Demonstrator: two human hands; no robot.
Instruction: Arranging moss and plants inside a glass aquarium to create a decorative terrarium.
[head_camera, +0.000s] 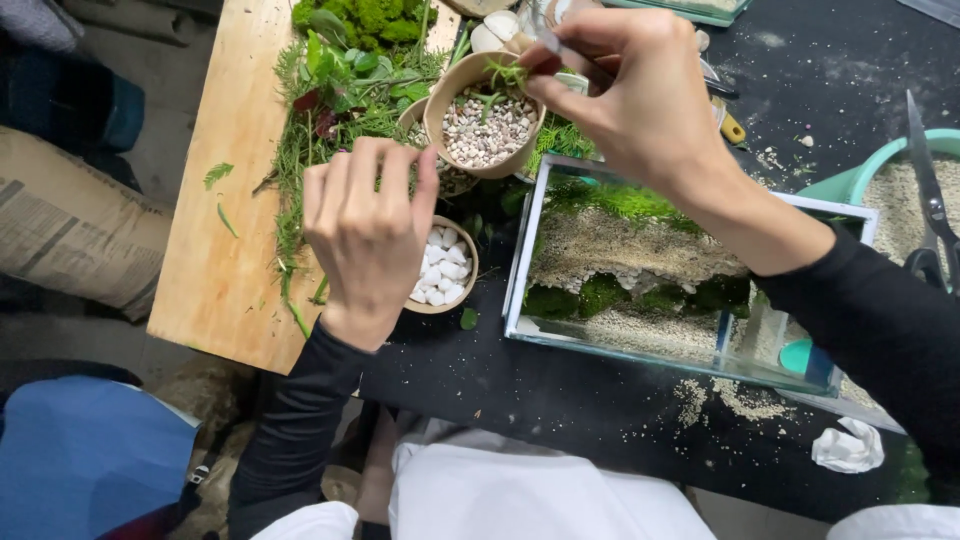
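Black cloth covers the worktable (600, 400), where a pale wooden board (225, 220) strewn with green ferns and moss (345, 90) lies beside a rectangular glass tank (640, 270) layered with sand, stone and moss. Above a round paper cup of small grey-brown pebbles (485, 125), the right hand (630, 90) pinches slim metal tweezers (560, 50) closed on a tiny green plant sprig (507, 75). Near it, the left hand (365, 235) hovers with fingers loosely curled and empty over a small round bowl of white pebbles (445, 270), while scissors (930, 210) rest at the far right.
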